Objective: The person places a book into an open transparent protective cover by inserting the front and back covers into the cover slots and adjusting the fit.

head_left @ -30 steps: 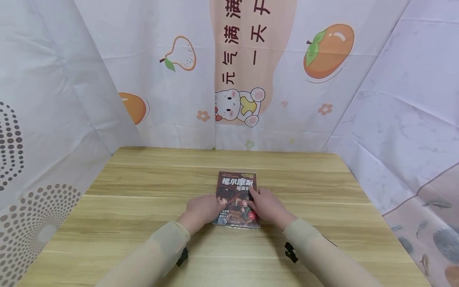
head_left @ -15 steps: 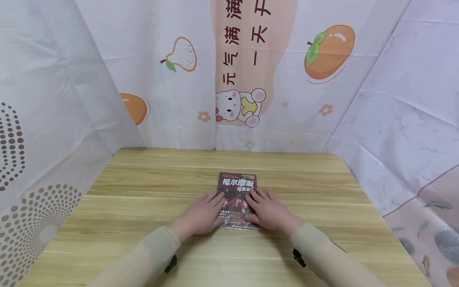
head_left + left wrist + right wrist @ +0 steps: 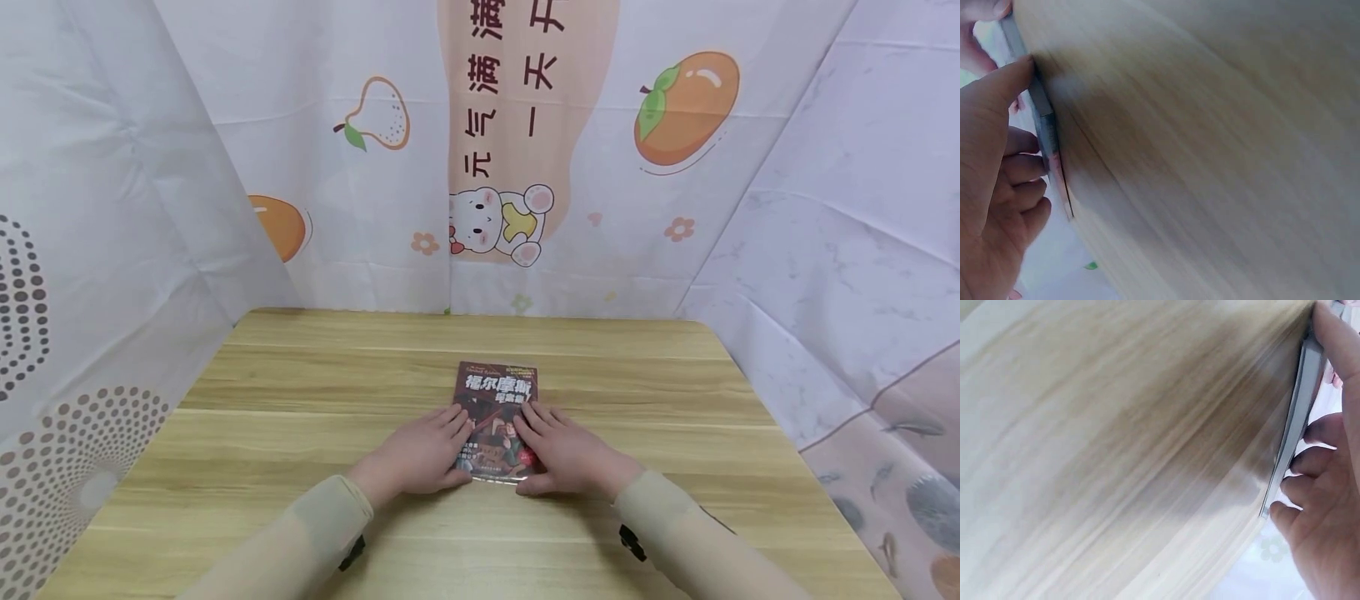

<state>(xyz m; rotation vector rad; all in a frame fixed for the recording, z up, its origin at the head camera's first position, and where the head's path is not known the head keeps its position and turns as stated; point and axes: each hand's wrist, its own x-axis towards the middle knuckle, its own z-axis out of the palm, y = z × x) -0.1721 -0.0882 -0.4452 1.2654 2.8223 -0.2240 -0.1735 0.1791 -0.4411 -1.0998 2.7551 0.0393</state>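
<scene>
A dark red book (image 3: 491, 387) with white Chinese characters and cartoon figures lies flat, cover up, in the head view. My left hand (image 3: 420, 450) rests at its left side, fingers stretched over the cover's edge and thumb at the near corner. On the right side my right hand (image 3: 570, 450) lies much the same way, its thumb by the near right corner. The left wrist view shows my left thumb against the book's side (image 3: 1042, 103), with the other fingers over the top. Page edges (image 3: 1300, 400) appear beside my right fingertips in the right wrist view.
The book lies on a wooden table (image 3: 300, 367). Behind it hangs a white curtain (image 3: 360, 200) printed with fruit and a cartoon figure; more fabric (image 3: 840, 250) hangs at both sides. Dark straps (image 3: 632, 542) show under the sleeves.
Both hands have loosened from gripping the book's sides, drawn slightly nearer and spread their fingers. Each thumb has come down to the near edge. The book has barely shifted.
</scene>
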